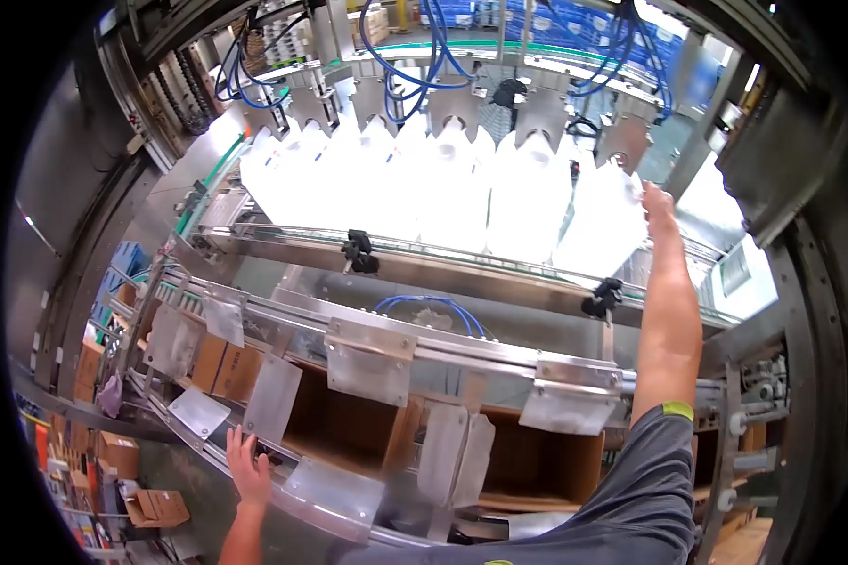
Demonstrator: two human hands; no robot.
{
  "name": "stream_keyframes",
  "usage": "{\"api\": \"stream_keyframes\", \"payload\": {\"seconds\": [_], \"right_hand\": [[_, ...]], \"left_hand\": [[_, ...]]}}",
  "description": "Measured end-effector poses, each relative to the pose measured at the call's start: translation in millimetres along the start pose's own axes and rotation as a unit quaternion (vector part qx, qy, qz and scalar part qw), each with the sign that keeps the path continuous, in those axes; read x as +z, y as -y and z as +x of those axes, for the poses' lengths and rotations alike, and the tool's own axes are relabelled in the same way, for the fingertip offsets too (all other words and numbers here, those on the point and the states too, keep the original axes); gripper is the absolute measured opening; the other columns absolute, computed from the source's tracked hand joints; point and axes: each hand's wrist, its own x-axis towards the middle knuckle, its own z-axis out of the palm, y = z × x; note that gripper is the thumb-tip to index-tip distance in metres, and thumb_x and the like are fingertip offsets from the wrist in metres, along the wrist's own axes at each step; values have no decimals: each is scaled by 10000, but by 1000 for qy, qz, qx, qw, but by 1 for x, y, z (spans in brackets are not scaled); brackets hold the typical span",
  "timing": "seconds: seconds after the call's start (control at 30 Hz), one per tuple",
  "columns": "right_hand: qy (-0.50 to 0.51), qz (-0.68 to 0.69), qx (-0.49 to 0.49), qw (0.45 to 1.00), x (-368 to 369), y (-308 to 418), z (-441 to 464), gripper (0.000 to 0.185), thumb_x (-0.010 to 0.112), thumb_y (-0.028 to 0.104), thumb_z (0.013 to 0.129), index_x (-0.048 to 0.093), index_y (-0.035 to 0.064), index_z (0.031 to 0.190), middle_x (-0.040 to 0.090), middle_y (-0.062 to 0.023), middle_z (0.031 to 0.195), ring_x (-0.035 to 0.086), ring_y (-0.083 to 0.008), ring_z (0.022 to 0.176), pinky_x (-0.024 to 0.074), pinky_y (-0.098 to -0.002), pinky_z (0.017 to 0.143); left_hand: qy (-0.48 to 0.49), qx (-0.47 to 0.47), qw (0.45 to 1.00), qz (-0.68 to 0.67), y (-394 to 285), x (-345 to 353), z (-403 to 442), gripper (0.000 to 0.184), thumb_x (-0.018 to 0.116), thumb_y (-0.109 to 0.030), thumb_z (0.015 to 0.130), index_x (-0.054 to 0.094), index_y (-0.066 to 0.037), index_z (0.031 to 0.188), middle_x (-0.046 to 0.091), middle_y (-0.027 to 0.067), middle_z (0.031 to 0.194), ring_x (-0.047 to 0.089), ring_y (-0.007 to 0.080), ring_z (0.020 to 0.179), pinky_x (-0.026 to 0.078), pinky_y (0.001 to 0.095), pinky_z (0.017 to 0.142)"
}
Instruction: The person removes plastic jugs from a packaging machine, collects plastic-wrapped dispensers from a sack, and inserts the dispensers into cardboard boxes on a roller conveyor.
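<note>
My right hand (659, 203) reaches far forward to the rightmost white plastic jug (601, 218). Its fingers curl at the jug's upper right side, and some of them are hidden by glare. Several more white jugs (452, 193) stand upright in a close row to the left, so bright that their edges blur together. My left hand (249, 468) is low at the left, fingers spread and holding nothing. It is beside the lower metal rail (219, 459), close to a translucent plastic flap (273, 397); whether it touches the rail I cannot tell.
Metal grippers with blue air hoses (433, 71) hang over the jugs. A guide rail (462, 261) runs before them. Below, open cardboard boxes (537, 461) sit behind plastic flaps (369, 363). Machine frame posts (801, 273) close in both sides. More cartons (155, 508) stand lower left.
</note>
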Motion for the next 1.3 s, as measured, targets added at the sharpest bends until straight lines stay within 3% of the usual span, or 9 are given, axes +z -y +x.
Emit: {"api": "stream_keyframes", "payload": {"seconds": [0.3,0.47,0.5,0.57,0.63,0.93,1.07,1.17,1.3], "right_hand": [[405,271,-9,873,8,-66,198,529,541,437,960,560,70,1341,601,-119,1351,542,-254,1231,410,-431,1071],[276,-77,-363,887,-26,-20,20,608,388,399,1051,263,93,1561,403,-129,1523,403,-251,1395,372,-386,1112],[347,86,-211,910,-23,-17,-26,610,430,367,1049,266,71,1557,467,-130,1455,525,-247,1263,450,-362,1019],[316,28,-194,928,-14,-78,-29,402,595,378,980,626,42,1198,640,-40,916,574,-135,753,497,-333,722],[219,73,-109,967,-15,-72,-115,334,675,377,913,597,97,749,564,-21,655,546,-132,670,435,-276,702],[-32,-25,-201,979,-230,64,-462,572,656,438,902,583,-10,1250,580,-49,979,538,-200,904,446,-397,850],[-103,-332,-634,691,-220,45,-710,488,365,305,1077,459,-88,1349,606,-183,1226,627,-196,930,539,-300,811],[108,-326,-298,891,-297,35,-810,586,520,410,968,507,-34,1350,583,-94,1160,579,-174,901,482,-302,840],[-96,-173,123,973,-277,-59,-917,289,615,252,915,579,-19,1009,573,-75,817,542,-155,641,475,-286,647]], "left_hand": [[10,30,999,16,-1,4,15,382,539,-224,938,560,-10,1255,395,233,1511,357,451,1406,297,521,1131],[-6,-62,998,9,-15,-3,18,508,732,-155,788,589,-80,1269,447,173,1483,388,384,1404,328,478,1143],[-20,-77,997,6,-20,-4,10,509,741,-181,794,593,-86,1272,465,163,1472,391,375,1404,331,480,1142],[-68,-34,993,-89,-51,-15,1,496,748,-244,809,602,-95,1259,512,143,1432,393,363,1404,321,491,1147],[7,-17,992,-127,-66,-24,-15,501,744,-286,813,607,-88,1253,539,131,1404,393,368,1402,297,518,1157],[-102,130,965,-203,-34,12,-72,269,545,-135,811,707,-74,1017,699,79,1175,579,342,1216,350,481,1113],[-84,153,959,-225,-33,15,-71,229,538,-143,865,716,-81,996,716,55,1126,603,316,1150,403,436,1030],[-89,138,967,-194,-35,20,-68,205,548,-165,915,720,-87,997,717,43,1124,597,326,1165,397,426,1018],[-72,195,952,-225,-36,21,-72,230,575,-219,951,683,-99,1115,672,48,1243,530,343,1278,342,461,1062]]}}
